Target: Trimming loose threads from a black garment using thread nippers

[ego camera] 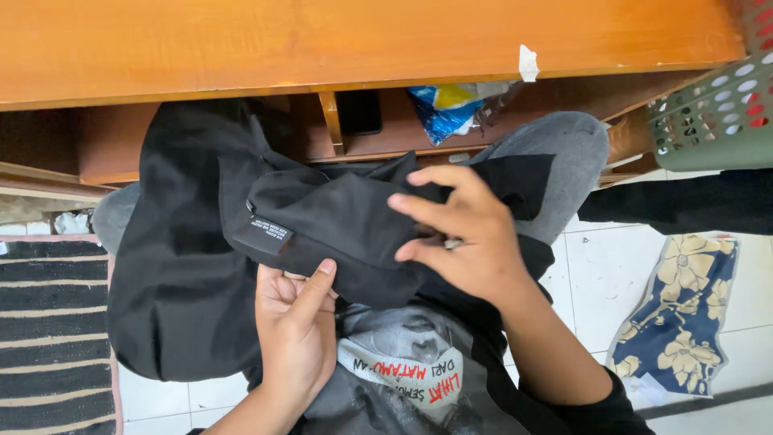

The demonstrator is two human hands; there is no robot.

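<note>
Head view. A black garment (266, 242) is spread over the person's lap, just below the edge of a wooden desk (362, 40). A folded part of it, bearing a small black label (268, 235), is held by both hands. The left hand (296, 322) is closed on the lower edge of the fold, thumb pressed on the cloth. The right hand (463, 238) is laid over the fold from above, fingers curled on it (a small pale item between the fingers cannot be told). To the right, a green perforated basket (713, 113) and a blue floral cloth (680, 314) are seen on the white tiled floor (600, 274). At left, a striped mat (48, 338) is recorded.
</note>
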